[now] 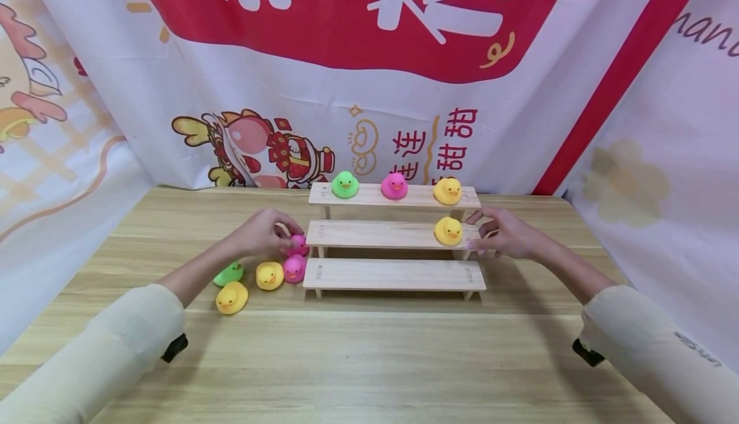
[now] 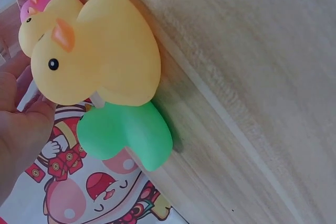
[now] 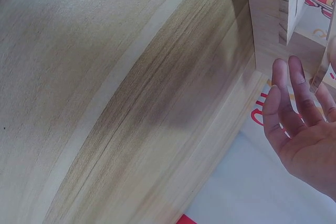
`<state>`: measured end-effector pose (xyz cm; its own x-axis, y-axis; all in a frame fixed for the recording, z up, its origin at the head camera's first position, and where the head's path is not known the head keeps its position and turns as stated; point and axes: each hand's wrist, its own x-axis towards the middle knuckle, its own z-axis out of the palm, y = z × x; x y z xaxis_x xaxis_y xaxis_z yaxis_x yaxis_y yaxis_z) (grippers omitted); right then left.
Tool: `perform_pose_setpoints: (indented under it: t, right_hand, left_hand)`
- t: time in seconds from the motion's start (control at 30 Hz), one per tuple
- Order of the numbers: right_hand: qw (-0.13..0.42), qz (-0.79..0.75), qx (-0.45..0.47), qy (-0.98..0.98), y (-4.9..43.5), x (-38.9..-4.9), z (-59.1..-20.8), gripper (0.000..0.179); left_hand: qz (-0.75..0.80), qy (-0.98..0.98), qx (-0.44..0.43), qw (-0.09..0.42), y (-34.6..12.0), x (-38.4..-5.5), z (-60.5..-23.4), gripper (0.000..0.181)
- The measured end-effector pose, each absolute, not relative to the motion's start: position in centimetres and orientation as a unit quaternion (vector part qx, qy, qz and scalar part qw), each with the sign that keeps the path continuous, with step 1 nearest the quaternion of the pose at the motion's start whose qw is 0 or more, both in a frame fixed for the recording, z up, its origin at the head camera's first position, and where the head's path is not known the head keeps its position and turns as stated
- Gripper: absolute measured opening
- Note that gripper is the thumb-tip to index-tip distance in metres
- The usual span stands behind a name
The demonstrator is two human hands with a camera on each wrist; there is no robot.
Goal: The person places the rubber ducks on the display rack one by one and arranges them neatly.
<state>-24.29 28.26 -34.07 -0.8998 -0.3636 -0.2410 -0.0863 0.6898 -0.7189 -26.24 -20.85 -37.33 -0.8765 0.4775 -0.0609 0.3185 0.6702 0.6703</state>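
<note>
- Head view: the left hand is reaching to the rear pink duck, its bent fingers overlapping the duck's upper left side; whether they are pinching or merely touching it, I cannot tell.
- Head view: the rear pink duck is sitting just left of the wooden stand, with the front pink duck just before it.
- Head view: farther left, the inner yellow duck, the outer yellow duck and the table's green duck are resting on the wood-grain table.
- Head view: the right hand is hovering at the right end of the middle shelf, fingers relaxed and parted beside the shelf's yellow duck.
- Head view: on the top shelf, a green duck, a pink duck and a yellow duck are standing in a row.
- Left wrist view: two yellow ducks, a green one and a pink one are crowding together; the left hand is showing at the left edge, its fingertips hidden.
- Right wrist view: the right hand's fingers are curving loosely near the stand, the palm partly showing; a printed cloth is hanging behind.
</note>
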Motion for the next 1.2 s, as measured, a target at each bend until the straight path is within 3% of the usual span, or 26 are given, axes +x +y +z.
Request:
perform_pose_setpoints:
  t: [0.77,1.2]
  right_hand:
    - [0.181,-0.379,-0.133,0.897,28.3,-24.2,-34.0,0.056]
    - [0.172,-0.39,-0.139,0.894,28.5,-24.2,-34.2,0.052]
  left_hand:
    - [0.342,0.902,0.258,0.047,-22.6,-26.1,-34.7,0.023]
    - [0.412,0.873,0.255,0.056,-23.1,-25.0,-32.9,0.031]
